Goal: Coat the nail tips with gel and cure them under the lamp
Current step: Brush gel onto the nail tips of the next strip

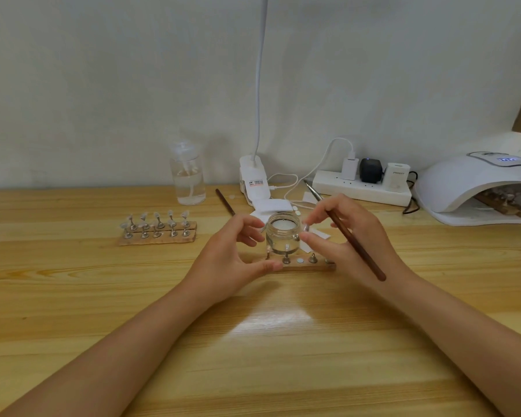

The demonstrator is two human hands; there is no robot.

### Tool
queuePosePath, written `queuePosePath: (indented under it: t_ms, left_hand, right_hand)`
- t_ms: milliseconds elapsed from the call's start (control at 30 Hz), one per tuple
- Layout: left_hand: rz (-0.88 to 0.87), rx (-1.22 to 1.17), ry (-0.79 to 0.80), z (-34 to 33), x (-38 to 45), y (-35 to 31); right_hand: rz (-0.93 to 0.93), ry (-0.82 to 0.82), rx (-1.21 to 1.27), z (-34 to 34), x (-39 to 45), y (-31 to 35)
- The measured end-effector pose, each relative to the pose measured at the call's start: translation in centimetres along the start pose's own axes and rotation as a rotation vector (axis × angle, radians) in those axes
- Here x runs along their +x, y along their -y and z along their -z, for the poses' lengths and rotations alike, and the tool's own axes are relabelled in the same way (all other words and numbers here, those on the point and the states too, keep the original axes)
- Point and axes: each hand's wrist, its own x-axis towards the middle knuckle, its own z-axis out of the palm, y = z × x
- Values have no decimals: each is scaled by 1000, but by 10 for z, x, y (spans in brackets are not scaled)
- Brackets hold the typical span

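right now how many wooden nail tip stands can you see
3. One wooden stand sits on the table left of the hands, one lies under the glass jar between both hands, one sits inside the curing lamp, partly hidden.

A pale wooden table (73, 296) stands against a plain white wall (103, 70); a soft light glare (283, 319) shines on the wood.

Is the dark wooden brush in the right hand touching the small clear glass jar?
Apart. In the head view the dark wooden brush slants across the right hand, with fingers between it and the small clear glass jar.
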Motion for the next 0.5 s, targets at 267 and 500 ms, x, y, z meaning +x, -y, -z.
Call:
queuePosePath:
  t_ms: [267, 500]
  left_hand:
    - [34, 15, 51, -1, 2, 8]
    - [10, -11, 44, -1, 2, 9]
  right_hand:
    - [13, 191, -62, 2, -2, -14]
    - [30, 200, -70, 1, -3, -14]
